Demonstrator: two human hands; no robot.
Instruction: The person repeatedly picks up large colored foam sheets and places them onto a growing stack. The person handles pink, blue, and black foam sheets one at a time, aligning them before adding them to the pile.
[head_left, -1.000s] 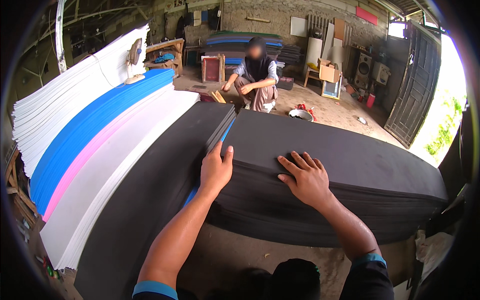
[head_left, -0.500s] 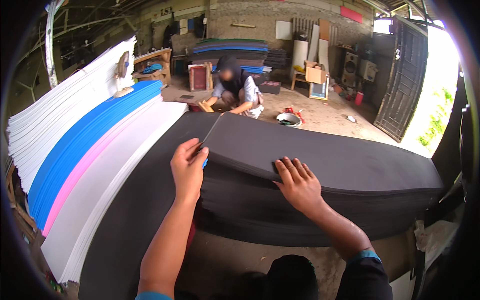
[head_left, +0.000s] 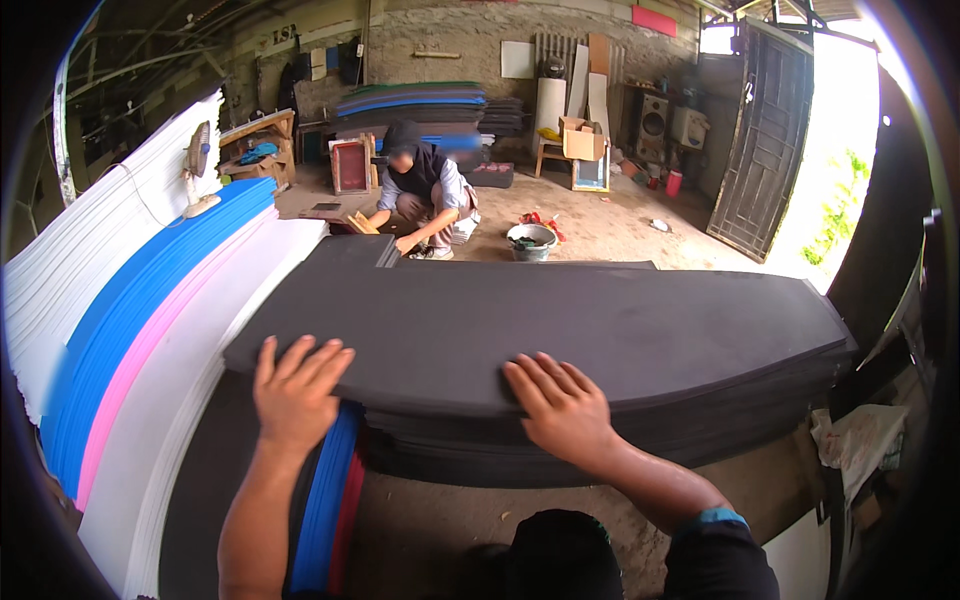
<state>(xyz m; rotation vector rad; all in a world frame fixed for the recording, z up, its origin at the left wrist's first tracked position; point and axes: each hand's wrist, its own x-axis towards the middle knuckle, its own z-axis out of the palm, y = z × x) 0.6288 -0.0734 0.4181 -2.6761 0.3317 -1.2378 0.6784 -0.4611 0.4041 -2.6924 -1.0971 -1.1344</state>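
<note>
A wide black foam-like sheet (head_left: pixel 480 315) lies on top of a tall stack of black sheets (head_left: pixel 600 450). Its left end lies across a neighbouring black pile (head_left: pixel 205 490). My left hand (head_left: pixel 297 393) rests near the sheet's left front edge, fingers spread on its surface and holding nothing. Further right, my right hand (head_left: pixel 565 405) lies with stretched fingers on the same sheet at its front edge. Blue sheets (head_left: pixel 328 495) and a red edge (head_left: pixel 348 525) show below my left forearm.
White (head_left: pixel 110 215), blue (head_left: pixel 140 290) and pink sheets (head_left: pixel 130 395) stand piled at left, with a small fan (head_left: pixel 197 165) on the blue pile. A person (head_left: pixel 425 185) crouches beyond the stack near a bucket (head_left: pixel 531 243). A dark door (head_left: pixel 765 140) stands open at right.
The top black sheet has shifted left, over the neighbouring pile. My left hand has gone from pinching its corner to lying spread on it. The view has moved slightly right.
</note>
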